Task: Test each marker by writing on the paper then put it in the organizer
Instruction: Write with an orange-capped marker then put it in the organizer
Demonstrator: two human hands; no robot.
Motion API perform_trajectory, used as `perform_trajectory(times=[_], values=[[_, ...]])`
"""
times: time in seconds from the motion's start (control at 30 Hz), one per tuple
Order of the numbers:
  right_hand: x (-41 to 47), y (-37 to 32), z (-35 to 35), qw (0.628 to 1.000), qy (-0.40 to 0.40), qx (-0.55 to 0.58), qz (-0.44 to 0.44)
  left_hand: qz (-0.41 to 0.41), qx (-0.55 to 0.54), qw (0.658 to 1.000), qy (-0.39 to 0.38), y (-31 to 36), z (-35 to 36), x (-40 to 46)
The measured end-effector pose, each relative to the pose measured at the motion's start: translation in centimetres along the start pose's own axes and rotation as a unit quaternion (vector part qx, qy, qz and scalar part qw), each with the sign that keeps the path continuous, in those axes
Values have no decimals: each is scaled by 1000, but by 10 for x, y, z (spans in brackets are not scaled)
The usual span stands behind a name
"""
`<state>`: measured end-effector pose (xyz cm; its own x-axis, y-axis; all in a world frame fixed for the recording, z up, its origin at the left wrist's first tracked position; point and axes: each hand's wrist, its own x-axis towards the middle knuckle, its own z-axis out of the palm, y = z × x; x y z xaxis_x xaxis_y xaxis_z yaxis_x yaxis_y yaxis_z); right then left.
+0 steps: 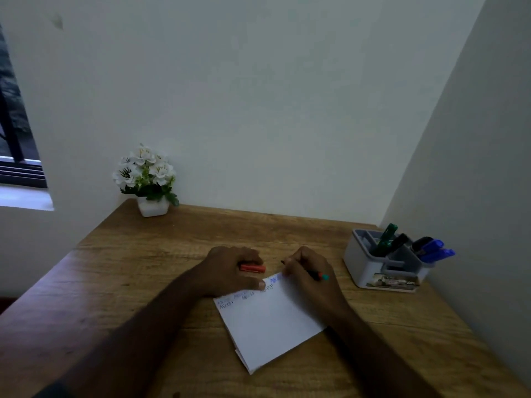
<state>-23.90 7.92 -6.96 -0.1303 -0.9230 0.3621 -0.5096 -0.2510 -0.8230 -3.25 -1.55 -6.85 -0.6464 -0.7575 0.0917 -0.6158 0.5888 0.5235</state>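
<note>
At a wooden desk [172, 254] set in a white-walled corner, your right hand [309, 278] pinches a dark marker with a teal end [321, 276], its tip hidden by your fingers at the top edge of the folded white paper [270, 326]. Your left hand [230, 271] curls round a red cap [253, 268] while its thumb presses the sheet beside faint handwritten letters. The white-and-grey desk organizer [362, 268] stands at right, holding green, black and blue markers. White flowers in a white pot [146, 179] sit at the back.
</note>
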Motion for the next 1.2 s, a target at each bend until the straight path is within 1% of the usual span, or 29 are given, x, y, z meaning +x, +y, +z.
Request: perform_trajectory(times=[0.03, 0.1, 0.17, 0.47, 1.0, 1.2], values=[[-1, 2, -1, 1000, -11, -19, -18, -1, 9, 1000, -9, -3, 1, 1], [-2, 5, -3, 999, -13, -23, -32, -2, 5, 1000, -12, -7, 3, 4], [0, 3, -4, 1000, -1, -20, -21, -2, 1, 1000, -13, -6, 3, 5], [3, 7, -3, 1000, -26, 6, 1, -1, 1, 1000, -18, -6, 3, 7], [4, 6, -1, 999, -32, -14, 16, 5, -10, 1000, -11, -8, 5, 8], [4, 4, 0, 999, -20, -30, 3, 8, -8, 1000, -15, -8, 4, 8]])
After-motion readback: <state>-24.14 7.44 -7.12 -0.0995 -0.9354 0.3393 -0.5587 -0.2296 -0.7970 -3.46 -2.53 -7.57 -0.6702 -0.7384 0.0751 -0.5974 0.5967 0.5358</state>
